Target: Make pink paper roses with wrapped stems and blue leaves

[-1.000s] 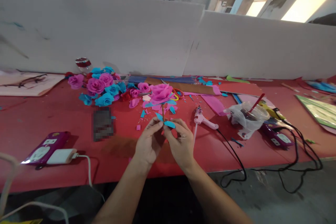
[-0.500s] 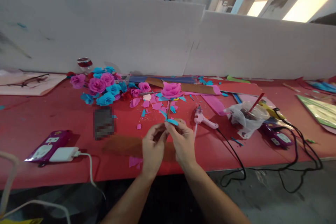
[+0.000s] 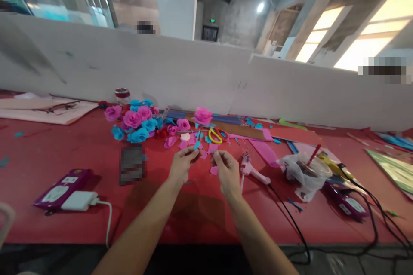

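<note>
A pink paper rose point(image 3: 203, 116) stands up on a thin stem, and my left hand point(image 3: 180, 166) is closed round the stem's lower end. A small blue paper piece point(image 3: 197, 145) shows at the stem just above those fingers. To the right, apart from the stem, my right hand point(image 3: 228, 171) has its thumb and forefinger pinched together; whatever is between them is too small to make out. Scissors with yellow and orange handles point(image 3: 215, 136) lie behind my hands, among pink and blue paper scraps point(image 3: 212, 148).
Left of the scraps is a bunch of pink, blue and red paper roses point(image 3: 133, 119). A pixelated dark flat object point(image 3: 131, 165) lies nearer. On the right are a pink glue gun point(image 3: 254, 172) with its cord, a bagged cup point(image 3: 311, 167) and a purple power strip point(image 3: 346, 202).
My hands have parted: the right has moved off the stem, while the left keeps hold of it. The rose has shifted slightly left. The scissors now show, and the view has tilted upward.
</note>
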The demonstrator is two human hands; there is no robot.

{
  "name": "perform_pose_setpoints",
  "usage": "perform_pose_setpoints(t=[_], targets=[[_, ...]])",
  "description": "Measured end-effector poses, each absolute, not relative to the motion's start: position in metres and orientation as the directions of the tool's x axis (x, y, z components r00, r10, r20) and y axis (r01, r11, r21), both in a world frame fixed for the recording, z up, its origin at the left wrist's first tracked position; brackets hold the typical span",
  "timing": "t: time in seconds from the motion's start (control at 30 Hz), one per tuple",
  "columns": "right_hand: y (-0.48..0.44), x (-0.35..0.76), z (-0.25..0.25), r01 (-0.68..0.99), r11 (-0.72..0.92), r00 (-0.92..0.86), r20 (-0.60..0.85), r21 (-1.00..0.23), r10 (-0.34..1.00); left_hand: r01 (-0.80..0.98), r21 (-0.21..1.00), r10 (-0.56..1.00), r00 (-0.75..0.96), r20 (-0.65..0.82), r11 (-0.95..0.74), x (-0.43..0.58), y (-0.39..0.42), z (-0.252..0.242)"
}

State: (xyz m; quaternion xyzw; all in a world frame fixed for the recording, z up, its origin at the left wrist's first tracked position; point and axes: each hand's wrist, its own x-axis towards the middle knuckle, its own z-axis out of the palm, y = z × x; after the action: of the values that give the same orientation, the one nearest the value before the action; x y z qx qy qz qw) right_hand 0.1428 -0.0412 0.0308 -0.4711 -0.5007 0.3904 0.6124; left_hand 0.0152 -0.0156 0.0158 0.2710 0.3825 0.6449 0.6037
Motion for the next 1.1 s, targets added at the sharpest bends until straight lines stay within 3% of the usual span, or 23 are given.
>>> perform_pose_setpoints(t=[0.2, 0.37, 0.5, 0.67, 1.1], targets=[[0.018, 0.131, 0.024, -0.045, 0.261, 0.118, 0.254, -0.964, 0.960, -0.596, 0.792, 0.964, -0.264, -0.032, -0.137, -0.004, 0.032, 0.003], [0.022, 0.124, 0.017, 0.023, 0.245, 0.063, 0.246, -0.969, 0.967, -0.625, 0.768, 0.960, -0.277, -0.049, -0.141, -0.005, 0.037, -0.006], [0.014, 0.123, 0.016, 0.186, 0.342, 0.118, 0.366, -0.921, 0.923, -0.632, 0.772, 0.981, -0.180, -0.071, -0.060, 0.002, 0.028, -0.003], [0.012, 0.128, 0.023, 0.322, 0.556, 0.098, 0.611, -0.766, 0.786, -0.645, 0.764, 0.993, -0.068, -0.095, 0.029, 0.013, 0.015, 0.006], [0.003, 0.128, 0.026, 0.546, 0.579, 0.169, 0.757, -0.605, 0.632, -0.489, 0.872, 0.999, -0.041, -0.027, 0.003, 0.030, 0.001, 0.015]])
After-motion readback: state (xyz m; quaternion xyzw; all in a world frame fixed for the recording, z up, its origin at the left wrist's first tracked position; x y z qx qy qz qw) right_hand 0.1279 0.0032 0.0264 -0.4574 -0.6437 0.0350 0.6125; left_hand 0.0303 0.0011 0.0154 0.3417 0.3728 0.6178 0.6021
